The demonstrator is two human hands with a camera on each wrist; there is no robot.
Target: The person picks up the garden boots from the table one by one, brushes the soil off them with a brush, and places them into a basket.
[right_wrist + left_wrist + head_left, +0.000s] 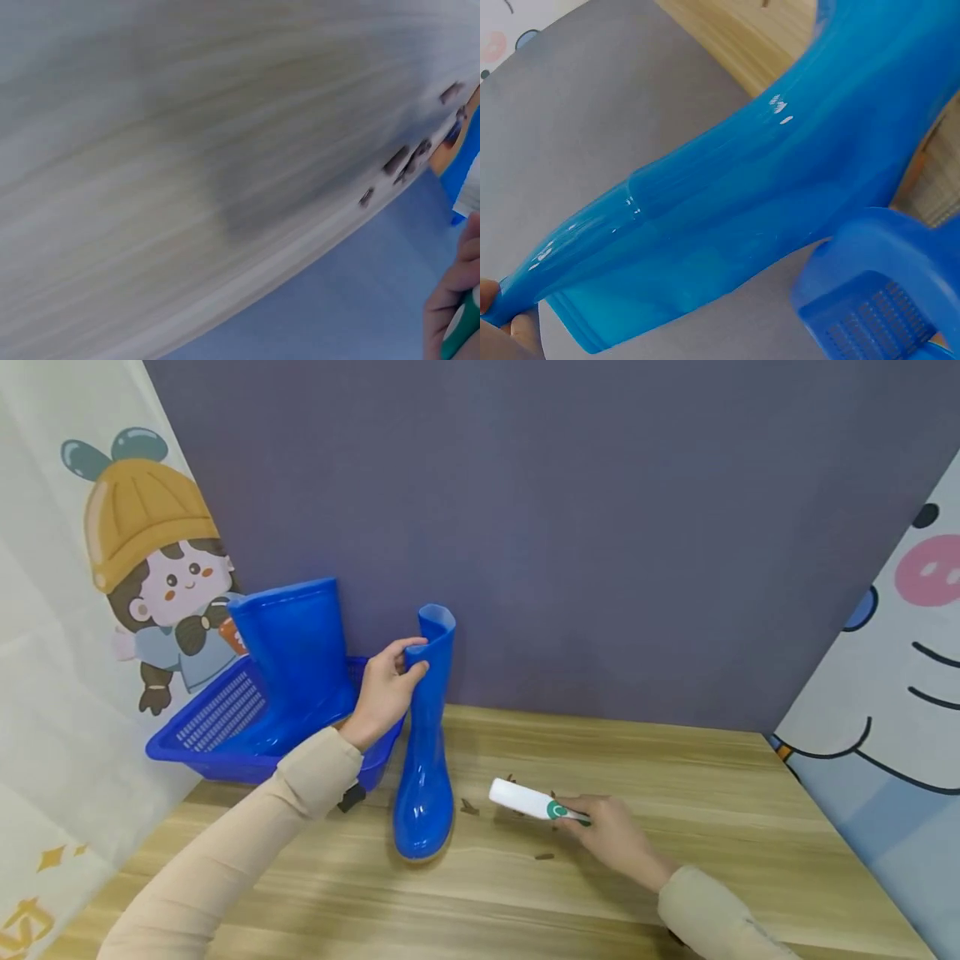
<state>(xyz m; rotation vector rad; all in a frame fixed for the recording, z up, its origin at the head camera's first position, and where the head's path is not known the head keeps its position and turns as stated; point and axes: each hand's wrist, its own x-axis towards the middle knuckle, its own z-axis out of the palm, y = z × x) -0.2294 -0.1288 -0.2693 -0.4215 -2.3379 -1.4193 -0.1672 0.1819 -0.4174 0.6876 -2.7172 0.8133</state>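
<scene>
My left hand [388, 687] grips the top rim of a blue rain boot [426, 777], which stands on the wooden table with its toe toward me. In the left wrist view the boot's shaft [727, 202] is pinched narrow at the fingers [525, 334]. With my right hand [611, 833] I hold a white brush [521, 798] by its green and white handle [463, 326], a little above the table and right of the boot. Several small brown bits [469, 807] lie under and around the brush.
A blue plastic basket [225, 768] stands at the left with a second blue boot [296, 643] in it. Behind the wooden table [675, 777] rises a grey panel [600, 543]. Printed cartoon sheets hang at both sides. A small black object [351, 797] sits by the basket's front.
</scene>
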